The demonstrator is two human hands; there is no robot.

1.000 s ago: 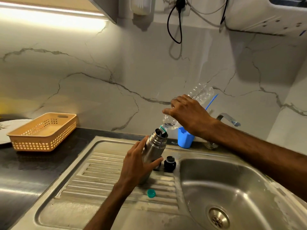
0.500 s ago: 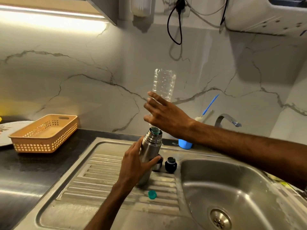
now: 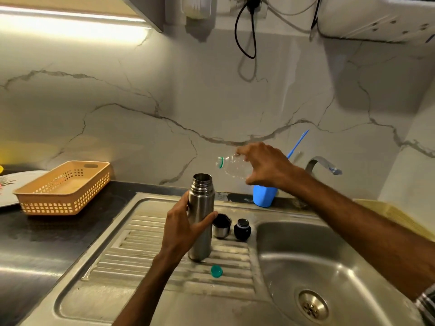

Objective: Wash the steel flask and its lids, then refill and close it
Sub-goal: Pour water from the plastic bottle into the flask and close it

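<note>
Fingers of left hand wrap round the upright, open steel flask on the sink drainboard. Right hand, arm outstretched over the basin, grips a clear plastic bottle sideways, mouth pointing left, above the flask. Steel cup lid and black stopper stand just beside the flask.

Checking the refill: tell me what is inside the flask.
The flask is open; only bare steel wall shows just inside its rim. Its own wall hides everything deeper, so no water level can be seen.
</note>
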